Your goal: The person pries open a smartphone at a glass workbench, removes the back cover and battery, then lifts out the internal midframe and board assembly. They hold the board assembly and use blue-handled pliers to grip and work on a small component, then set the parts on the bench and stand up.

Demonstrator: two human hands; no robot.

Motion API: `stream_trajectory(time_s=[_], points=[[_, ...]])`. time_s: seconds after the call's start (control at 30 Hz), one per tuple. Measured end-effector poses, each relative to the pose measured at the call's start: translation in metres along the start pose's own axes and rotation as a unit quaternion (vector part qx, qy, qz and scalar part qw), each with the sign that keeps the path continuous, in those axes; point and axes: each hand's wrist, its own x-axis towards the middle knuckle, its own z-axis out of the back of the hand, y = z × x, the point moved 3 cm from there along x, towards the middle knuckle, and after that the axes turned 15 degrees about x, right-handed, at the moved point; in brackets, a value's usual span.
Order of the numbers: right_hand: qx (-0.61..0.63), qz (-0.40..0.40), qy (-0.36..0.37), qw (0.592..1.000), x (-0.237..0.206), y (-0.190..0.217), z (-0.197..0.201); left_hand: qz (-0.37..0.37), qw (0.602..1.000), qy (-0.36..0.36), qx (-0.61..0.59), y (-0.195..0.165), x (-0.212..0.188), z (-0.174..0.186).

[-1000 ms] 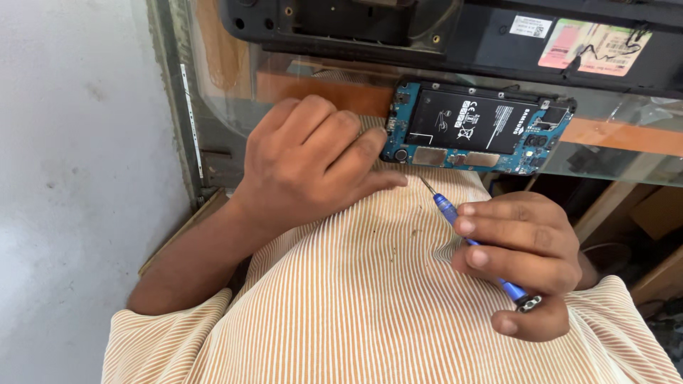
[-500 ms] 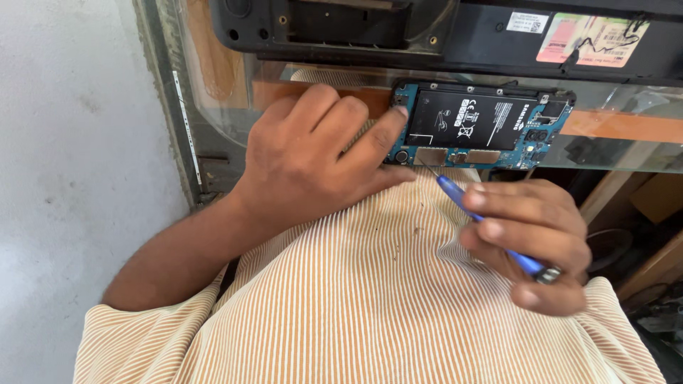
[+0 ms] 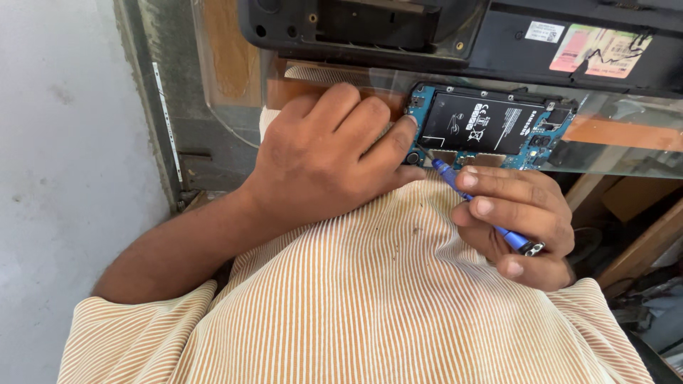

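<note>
Pink label [image 3: 599, 51] above opened blue phone [image 3: 491, 128]

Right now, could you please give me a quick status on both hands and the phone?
Left hand steadying opened phone at its left end. Right hand holds blue screwdriver, tip at phone's lower left corner. Nothing blocking.

opened phone [image 3: 491, 131] on glass top [image 3: 626, 142], screwdriver [image 3: 477, 203] at its near edge

Opened phone [image 3: 491, 128]: matt black battery face, blue circuit board with small metal parts. Screwdriver [image 3: 477, 203]: glossy blue plastic handle, thin metal tip. Glass sheet [image 3: 626, 139] on the bench: clear, glossy, reflective. Shirt [image 3: 370, 306]: striped woven cloth, matt. Left wall [image 3: 57, 178]: rough, pale.
</note>
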Motion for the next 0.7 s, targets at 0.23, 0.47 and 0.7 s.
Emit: stream_trajectory(time_s=[0.23, 0.47, 0.7], points=[[-0.014, 0.011, -0.007, 1.000, 0.000, 0.000, -0.004, -0.009, 1.000, 0.019, -0.009, 0.000, -0.011, -0.007], [-0.022, 0.005, -0.019, 1.000, -0.001, 0.003, -0.003, -0.014, 1.000, 0.019, -0.008, 0.000, -0.018, -0.011], [-0.014, -0.024, 0.012, 1.000, 0.001, 0.003, 0.000, -0.007, 0.999, 0.032, -0.023, 0.000, -0.016, -0.010]])
